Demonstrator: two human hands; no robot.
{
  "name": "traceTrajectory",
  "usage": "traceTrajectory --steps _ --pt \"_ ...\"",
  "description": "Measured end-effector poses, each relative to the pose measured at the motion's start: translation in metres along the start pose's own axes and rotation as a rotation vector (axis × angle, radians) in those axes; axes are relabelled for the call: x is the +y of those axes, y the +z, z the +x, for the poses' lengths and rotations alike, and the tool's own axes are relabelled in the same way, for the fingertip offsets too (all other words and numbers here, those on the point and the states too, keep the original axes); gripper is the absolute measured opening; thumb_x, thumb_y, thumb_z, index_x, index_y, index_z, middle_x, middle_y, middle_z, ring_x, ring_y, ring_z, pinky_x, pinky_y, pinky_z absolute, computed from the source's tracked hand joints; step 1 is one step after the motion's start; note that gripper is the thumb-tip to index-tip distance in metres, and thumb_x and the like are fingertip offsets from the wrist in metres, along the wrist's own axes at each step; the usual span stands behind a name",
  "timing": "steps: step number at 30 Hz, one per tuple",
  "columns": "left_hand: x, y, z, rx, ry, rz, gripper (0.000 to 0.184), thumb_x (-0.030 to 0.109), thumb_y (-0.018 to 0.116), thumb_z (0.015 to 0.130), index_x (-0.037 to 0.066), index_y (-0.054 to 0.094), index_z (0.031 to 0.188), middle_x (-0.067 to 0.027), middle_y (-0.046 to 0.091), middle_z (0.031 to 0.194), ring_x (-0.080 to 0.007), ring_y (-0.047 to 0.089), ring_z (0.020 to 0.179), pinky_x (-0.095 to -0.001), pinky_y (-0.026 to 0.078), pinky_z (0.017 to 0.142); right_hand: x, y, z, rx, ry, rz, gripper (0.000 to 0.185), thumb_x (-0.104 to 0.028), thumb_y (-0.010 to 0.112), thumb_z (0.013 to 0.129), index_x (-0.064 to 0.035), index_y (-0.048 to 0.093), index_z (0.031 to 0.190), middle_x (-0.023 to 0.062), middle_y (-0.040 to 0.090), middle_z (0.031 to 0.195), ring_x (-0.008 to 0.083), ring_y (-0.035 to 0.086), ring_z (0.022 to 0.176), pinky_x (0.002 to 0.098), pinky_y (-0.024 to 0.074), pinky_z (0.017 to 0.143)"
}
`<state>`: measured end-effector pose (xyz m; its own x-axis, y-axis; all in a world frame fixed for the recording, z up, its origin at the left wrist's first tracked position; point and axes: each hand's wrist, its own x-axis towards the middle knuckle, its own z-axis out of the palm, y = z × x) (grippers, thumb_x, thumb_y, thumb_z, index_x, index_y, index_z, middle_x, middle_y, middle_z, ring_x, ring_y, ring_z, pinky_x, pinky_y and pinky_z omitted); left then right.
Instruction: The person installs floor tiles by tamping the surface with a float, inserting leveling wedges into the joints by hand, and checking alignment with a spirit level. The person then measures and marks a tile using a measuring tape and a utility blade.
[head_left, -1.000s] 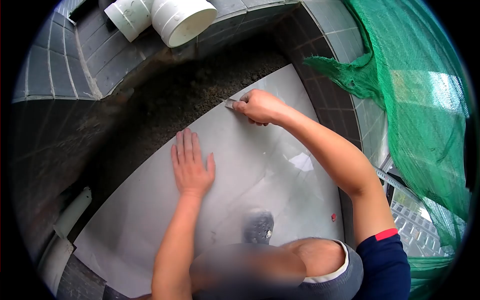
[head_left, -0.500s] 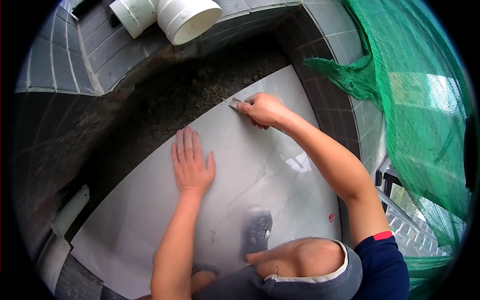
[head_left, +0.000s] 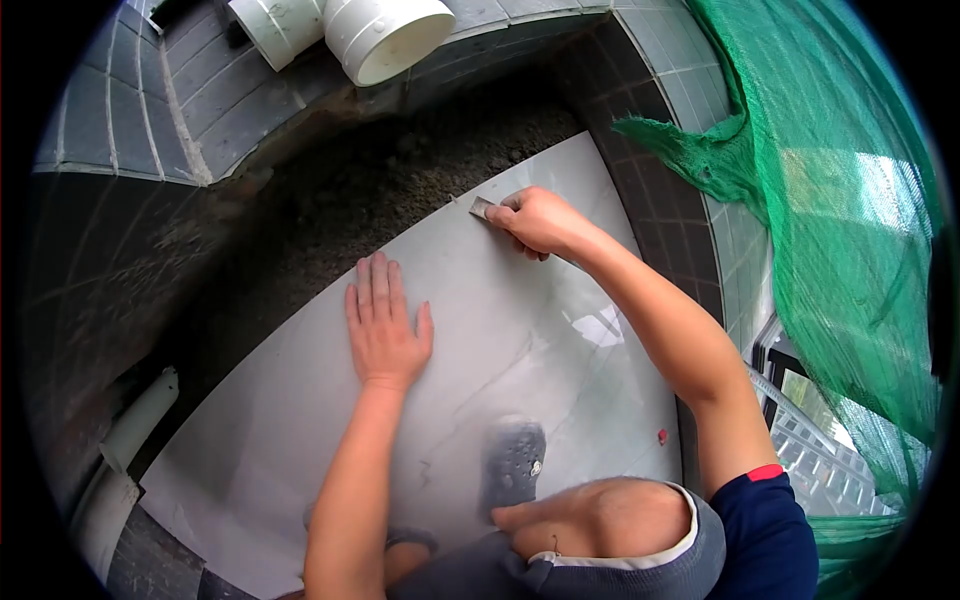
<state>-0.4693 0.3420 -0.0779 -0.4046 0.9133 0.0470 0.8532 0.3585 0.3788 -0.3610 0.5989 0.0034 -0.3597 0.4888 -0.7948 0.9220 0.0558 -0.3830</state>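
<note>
My left hand [head_left: 388, 335] lies flat on a large pale marbled slab [head_left: 470, 330], its fingertips close to the slab's far edge and the fingers slightly spread. Farther right, my right hand [head_left: 535, 220] is closed round a small flat metal blade [head_left: 481, 207]. The blade is over the slab, a little short of the far edge; its handle is hidden in the hand. Beyond that edge lies dark, crumbly soil or mortar [head_left: 400, 175].
White pipes [head_left: 385, 40] stick out at the top. Another pale pipe [head_left: 140, 420] is at the lower left. Dark tiled walls [head_left: 660, 180] border the slab. Green netting [head_left: 830, 220] hangs at right. A shoe [head_left: 513, 460] and a small red piece [head_left: 662, 437] are on the slab.
My right hand and the blade have shifted slightly right, and the blade has come away from the slab's far edge. My left hand stays flat in place. The view has tilted a little.
</note>
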Motion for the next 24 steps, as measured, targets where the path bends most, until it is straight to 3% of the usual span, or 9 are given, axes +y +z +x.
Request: traceTrajectory --steps 4,17,22,24 --pt "0.002 0.002 -0.002 0.001 0.001 0.001 0.072 0.030 0.063 0.094 0.000 0.039 0.155 -0.0171 0.035 0.165 -0.0359 0.026 0.156 -0.0523 0.021 0.126 -0.006 0.008 0.005 0.011 -0.030 0.012 0.045 -0.040 0.056 0.103 -0.0016 0.068 0.083 0.0059 0.064 0.066 0.0157 0.059 0.055 0.0341 0.0492 0.053" --pt "0.003 0.000 -0.001 -0.006 -0.001 0.014 0.073 0.031 0.063 0.093 0.000 0.039 0.155 -0.0160 0.032 0.166 -0.0346 0.024 0.157 -0.0520 0.020 0.127 -0.007 0.022 -0.003 -0.031 -0.053 0.096 0.045 -0.037 0.054 0.103 -0.0002 0.065 0.079 0.0094 0.065 0.064 0.0198 0.062 0.055 0.0369 0.0524 0.055" --pt "0.003 0.001 -0.001 -0.016 -0.014 0.022 0.074 0.033 0.063 0.093 0.001 0.038 0.156 -0.0144 0.031 0.167 -0.0334 0.024 0.157 -0.0517 0.020 0.127 0.038 -0.004 -0.004 0.065 0.093 0.308 0.042 -0.036 0.055 0.104 -0.0022 0.065 0.082 0.0045 0.063 0.066 0.0152 0.058 0.053 0.0342 0.0470 0.050" --pt "0.002 0.001 -0.001 -0.019 -0.002 0.036 0.075 0.034 0.063 0.094 0.002 0.037 0.157 -0.0130 0.030 0.168 -0.0327 0.023 0.157 -0.0512 0.021 0.127 0.022 -0.005 -0.005 0.056 0.089 0.351 0.041 -0.038 0.055 0.104 -0.0039 0.063 0.082 0.0030 0.062 0.067 0.0129 0.056 0.053 0.0319 0.0454 0.051"
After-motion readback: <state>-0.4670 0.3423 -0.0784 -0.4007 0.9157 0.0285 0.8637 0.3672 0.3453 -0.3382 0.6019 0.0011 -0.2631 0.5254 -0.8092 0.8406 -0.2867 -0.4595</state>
